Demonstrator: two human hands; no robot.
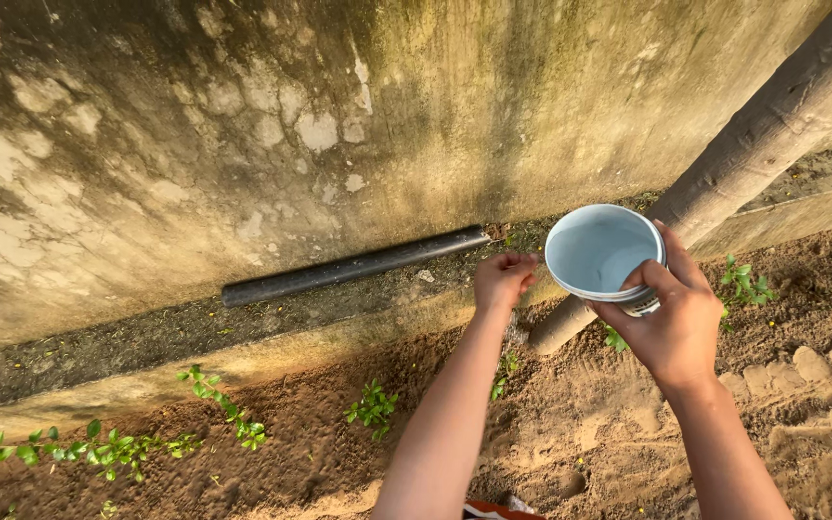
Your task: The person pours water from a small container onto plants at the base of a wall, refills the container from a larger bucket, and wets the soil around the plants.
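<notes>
While the right hand (671,327) grips a small round white plastic tub (602,252) by its side wall, thumb hooked over the near rim and fingers wrapped behind, the tub tilts so that its open mouth faces the camera and shows a pale, bare inside. It is held up in the air above the reddish-brown loose soil bed (628,424), just in front of a slanting grey-brown tree trunk (763,135) that leans up to the right. The left hand (503,279) hangs just to the left of the tub, apart from it, with its fingers curled tightly into a closed fist, knuckles upward; whether anything lies inside the fist cannot be told. Beyond the left hand, a long dark grey plastic pipe (353,267) lies on a narrow concrete ledge (195,332) at the foot of a stained, peeling concrete wall (243,116). Small green leafy seedlings (373,406) stand in the soil below the left forearm, and more grow to the far left and beside the trunk's base.
</notes>
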